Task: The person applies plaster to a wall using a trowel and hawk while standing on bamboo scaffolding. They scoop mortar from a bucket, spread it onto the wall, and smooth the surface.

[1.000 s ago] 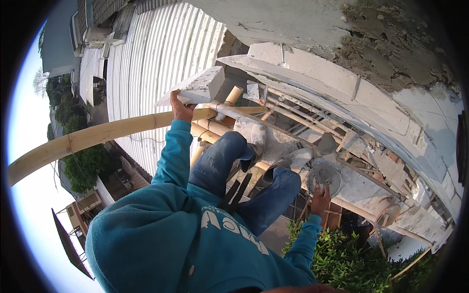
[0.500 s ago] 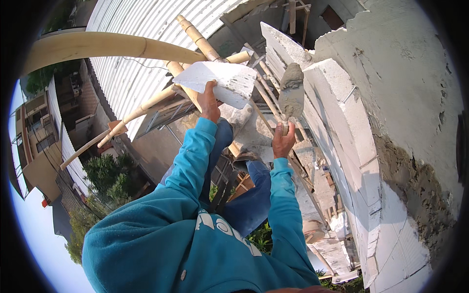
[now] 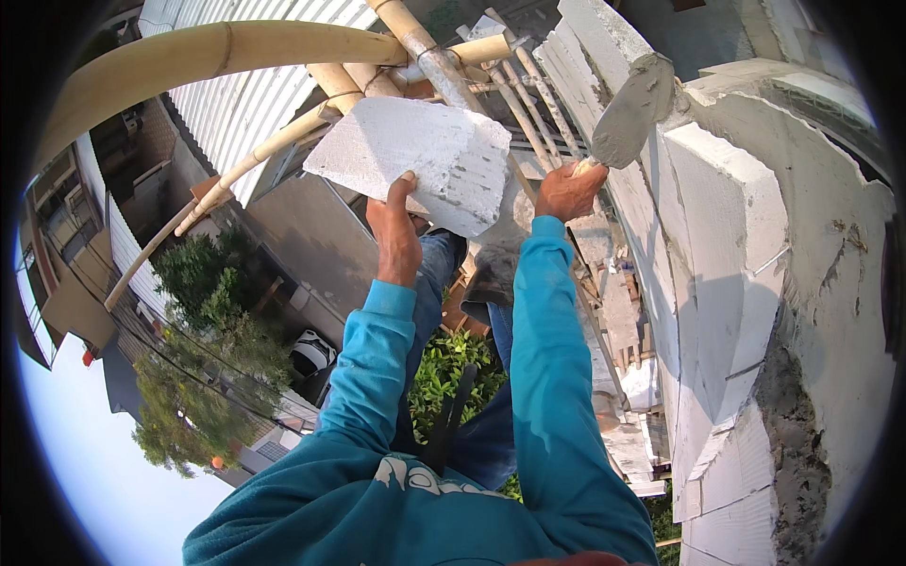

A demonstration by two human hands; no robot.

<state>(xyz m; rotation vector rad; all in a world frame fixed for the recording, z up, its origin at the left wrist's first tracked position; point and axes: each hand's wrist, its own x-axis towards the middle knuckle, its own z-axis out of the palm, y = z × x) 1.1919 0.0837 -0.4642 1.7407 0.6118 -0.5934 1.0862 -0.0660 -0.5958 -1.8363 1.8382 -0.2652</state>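
My left hand [image 3: 396, 231] grips a white lightweight block [image 3: 411, 156] by its lower edge, thumb on its face, in front of bamboo poles [image 3: 415, 52]. My right hand [image 3: 571, 193] is closed round the handle of a trowel [image 3: 628, 118], whose blade is covered in grey mortar. The blade is at the top of the white block wall [image 3: 708, 245] to my right; whether it touches the blocks I cannot tell. The held block is to the left of the trowel, apart from the wall.
A curved bamboo pole [image 3: 226, 47] crosses at the upper left over a corrugated roof [image 3: 236, 104]. Grey plaster [image 3: 830, 283] covers the far right wall. A debris-strewn scaffold platform [image 3: 623, 321] lies below, with bushes [image 3: 453, 368] and neighbouring buildings further down.
My right hand has left the mortar container and risen to the wall top with the loaded trowel. My left hand has brought the block rightward and nearer. The view has turned toward the wall.
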